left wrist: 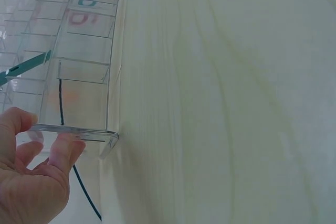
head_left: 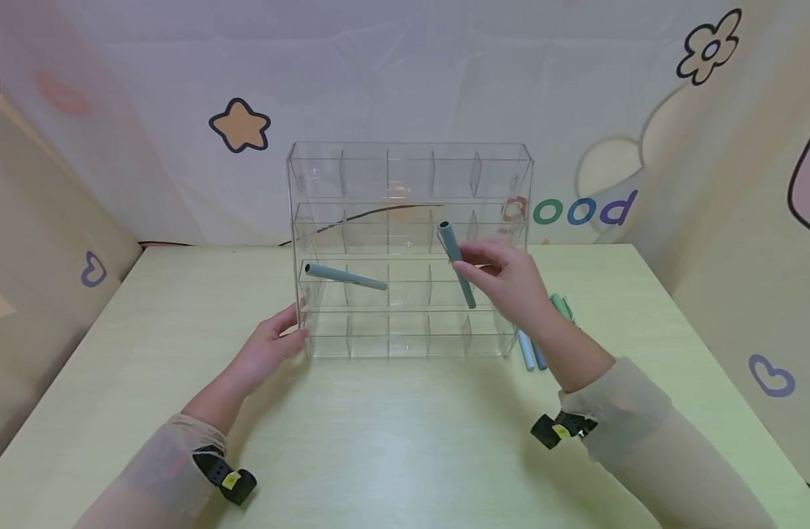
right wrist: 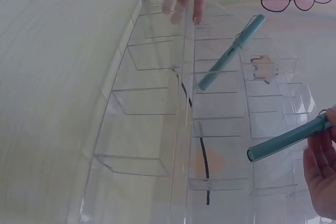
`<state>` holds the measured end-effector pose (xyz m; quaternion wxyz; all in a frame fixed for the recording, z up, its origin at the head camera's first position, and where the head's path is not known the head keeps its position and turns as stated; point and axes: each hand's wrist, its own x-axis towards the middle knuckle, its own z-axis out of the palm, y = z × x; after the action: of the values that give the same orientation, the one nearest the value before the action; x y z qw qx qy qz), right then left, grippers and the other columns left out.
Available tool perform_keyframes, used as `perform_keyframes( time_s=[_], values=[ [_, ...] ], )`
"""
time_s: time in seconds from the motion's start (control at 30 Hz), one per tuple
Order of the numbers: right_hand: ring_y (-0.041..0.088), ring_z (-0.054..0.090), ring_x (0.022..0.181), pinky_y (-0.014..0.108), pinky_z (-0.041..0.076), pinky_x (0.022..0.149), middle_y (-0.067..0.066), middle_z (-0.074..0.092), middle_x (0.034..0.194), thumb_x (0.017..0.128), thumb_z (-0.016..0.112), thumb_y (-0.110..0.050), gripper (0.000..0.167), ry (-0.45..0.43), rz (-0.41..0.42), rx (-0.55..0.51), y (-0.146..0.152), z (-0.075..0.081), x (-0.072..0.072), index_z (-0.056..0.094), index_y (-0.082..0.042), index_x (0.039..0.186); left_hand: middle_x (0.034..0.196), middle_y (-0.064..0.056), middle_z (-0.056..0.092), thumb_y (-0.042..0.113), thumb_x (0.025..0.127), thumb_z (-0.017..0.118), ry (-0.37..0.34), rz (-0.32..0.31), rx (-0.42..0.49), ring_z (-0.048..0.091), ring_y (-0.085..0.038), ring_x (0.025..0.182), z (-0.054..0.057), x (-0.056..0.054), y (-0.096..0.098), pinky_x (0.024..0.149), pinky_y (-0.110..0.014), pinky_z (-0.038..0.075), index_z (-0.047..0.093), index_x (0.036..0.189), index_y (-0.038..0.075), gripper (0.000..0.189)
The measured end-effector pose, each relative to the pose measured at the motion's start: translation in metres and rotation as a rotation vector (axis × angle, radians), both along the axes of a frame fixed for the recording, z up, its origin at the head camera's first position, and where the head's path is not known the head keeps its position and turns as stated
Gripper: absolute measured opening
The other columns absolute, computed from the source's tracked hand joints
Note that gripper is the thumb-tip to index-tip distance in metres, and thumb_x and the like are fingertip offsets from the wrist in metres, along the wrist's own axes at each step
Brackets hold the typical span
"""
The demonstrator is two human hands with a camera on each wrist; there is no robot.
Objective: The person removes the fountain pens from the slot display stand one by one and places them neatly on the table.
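A clear plastic rack (head_left: 408,323) with rows of small compartments stands upright on the table. My left hand (head_left: 273,344) grips its left side panel low down; in the left wrist view, thumb and fingers of the left hand (left wrist: 39,174) lie on either side of the panel edge. My right hand (head_left: 504,278) pinches a blue-green capped pen (head_left: 448,241) between thumb and fingers, tilted in front of the rack's right half. A second blue-green pen (head_left: 345,276) lies slantwise across compartments at the rack's left. In the right wrist view, the held pen (right wrist: 286,140) points toward the rack.
Behind my right forearm, a green pen (head_left: 561,306), a light blue pen (head_left: 525,351) and a darker blue pen (head_left: 541,360) lie on the table (head_left: 378,448). A printed cloth backdrop (head_left: 411,81) hangs behind the rack.
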<state>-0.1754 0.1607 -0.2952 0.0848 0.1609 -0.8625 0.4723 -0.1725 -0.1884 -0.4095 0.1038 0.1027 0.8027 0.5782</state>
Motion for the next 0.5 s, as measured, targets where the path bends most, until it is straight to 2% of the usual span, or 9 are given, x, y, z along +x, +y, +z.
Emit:
perform_keyframes(
  time_s=[0.3,0.5],
  values=[
    [0.019,0.057,0.095,0.016,0.047,0.079,0.009,0.062,0.106,0.089,0.064,-0.021,0.032,-0.026,-0.020,0.005,0.019,-0.014,0.004,0.064,-0.003,0.116,0.147,-0.022,0.028,0.012,0.097,0.047,-0.005,0.005,0.001,0.027,-0.034,0.133,0.000,-0.001,0.001,0.099,-0.050,0.035,0.022,0.149,0.010,0.057],
    [0.022,0.057,0.095,0.016,0.047,0.078,0.011,0.061,0.108,0.091,0.062,-0.023,0.035,-0.067,-0.045,0.045,0.031,-0.019,0.009,0.062,-0.003,0.119,0.147,-0.022,0.028,0.012,0.097,0.047,-0.005,0.006,0.000,0.026,-0.033,0.134,0.000,0.000,0.000,0.098,-0.051,0.035,0.023,0.148,0.010,0.057]
  ],
)
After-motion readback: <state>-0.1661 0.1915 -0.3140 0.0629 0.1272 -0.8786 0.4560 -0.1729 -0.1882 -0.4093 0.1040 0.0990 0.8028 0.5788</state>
